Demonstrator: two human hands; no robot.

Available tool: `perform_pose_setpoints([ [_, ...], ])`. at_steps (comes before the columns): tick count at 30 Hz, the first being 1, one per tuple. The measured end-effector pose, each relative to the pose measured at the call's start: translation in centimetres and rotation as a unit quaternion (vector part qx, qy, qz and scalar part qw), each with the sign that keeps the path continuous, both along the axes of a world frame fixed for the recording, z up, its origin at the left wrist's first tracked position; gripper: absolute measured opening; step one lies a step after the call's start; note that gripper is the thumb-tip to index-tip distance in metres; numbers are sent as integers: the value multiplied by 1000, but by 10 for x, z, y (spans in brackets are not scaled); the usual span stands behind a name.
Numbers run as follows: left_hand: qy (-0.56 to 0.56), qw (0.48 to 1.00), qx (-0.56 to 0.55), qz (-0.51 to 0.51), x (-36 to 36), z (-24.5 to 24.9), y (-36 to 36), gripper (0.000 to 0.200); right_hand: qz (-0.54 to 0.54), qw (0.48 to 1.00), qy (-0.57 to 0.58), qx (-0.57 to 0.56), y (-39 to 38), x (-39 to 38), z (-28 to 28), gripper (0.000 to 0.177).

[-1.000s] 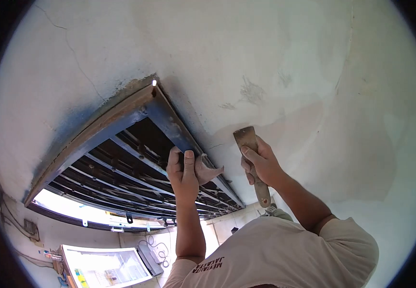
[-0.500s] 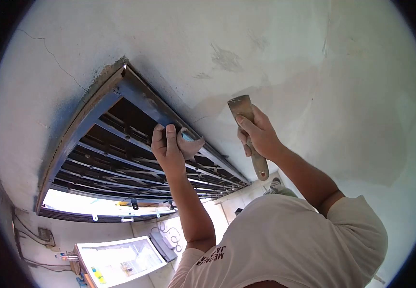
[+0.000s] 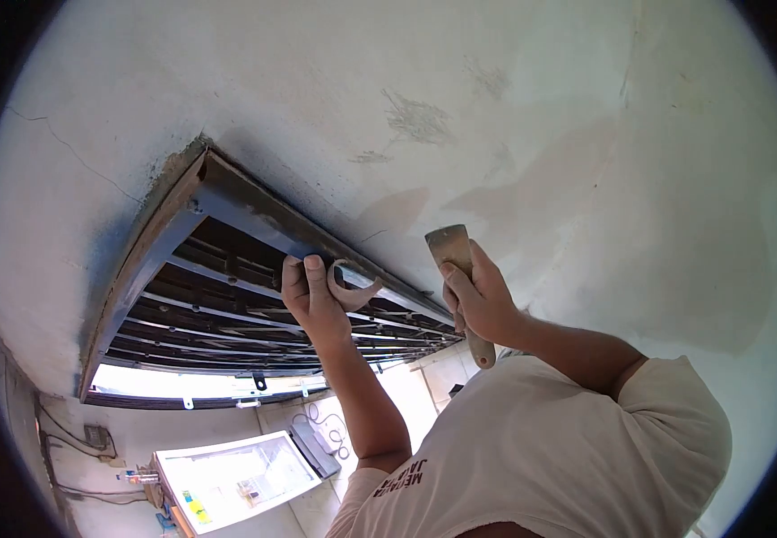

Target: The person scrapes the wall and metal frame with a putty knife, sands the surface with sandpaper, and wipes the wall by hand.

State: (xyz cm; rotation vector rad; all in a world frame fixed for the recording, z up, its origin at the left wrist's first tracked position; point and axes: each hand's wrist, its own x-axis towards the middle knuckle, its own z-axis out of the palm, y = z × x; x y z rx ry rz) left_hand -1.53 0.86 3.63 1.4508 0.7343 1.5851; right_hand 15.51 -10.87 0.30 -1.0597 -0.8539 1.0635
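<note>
A curled, dusty strip of sandpaper point(image 3: 351, 294) sticks out from my left hand point(image 3: 319, 305), whose fingers are closed on it. That hand is at the blue-grey metal frame point(image 3: 272, 218) of a barred window, with the fingertips against the frame's edge. My right hand point(image 3: 489, 300) is wrapped round a putty knife point(image 3: 450, 247). Its broad, dusty blade points up, and the handle end shows below my fist. Blade and wall appear apart, though the exact gap is hard to judge.
The pale wall point(image 3: 317, 81) has grey patches, scratches and a thin crack. Dark bars point(image 3: 227, 309) cross the window. Below left are a bright glass-topped case point(image 3: 236, 475), a grey box point(image 3: 315, 448) with a coiled cable, and wiring on the wall.
My right hand has come down a little with the putty knife. The view has shifted, so the window frame's corner sits lower and further left. My left hand stays at the frame with the sandpaper.
</note>
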Motion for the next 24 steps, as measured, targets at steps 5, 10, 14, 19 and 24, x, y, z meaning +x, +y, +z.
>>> perform_pose_setpoints([
  [5, 6, 1000, 10, 19, -3, -7, 7, 20, 20, 1000, 18, -16, 23, 21, 12, 14],
  [10, -21, 999, -34, 26, 4, -1, -2, 26, 32, 999, -11, -2, 5, 15, -7, 12],
  [14, -41, 998, -23, 32, 10, 3, -5, 24, 37, 999, 7, -25, 25, 29, 12, 13],
  [19, -36, 999, -18, 26, 8, -1, -5, 28, 36, 999, 5, -25, 12, 31, 0, 14],
  [24, -62, 997, -27, 44, 13, -1, -5, 32, 59, 997, -45, -2, 22, 37, -8, 15],
])
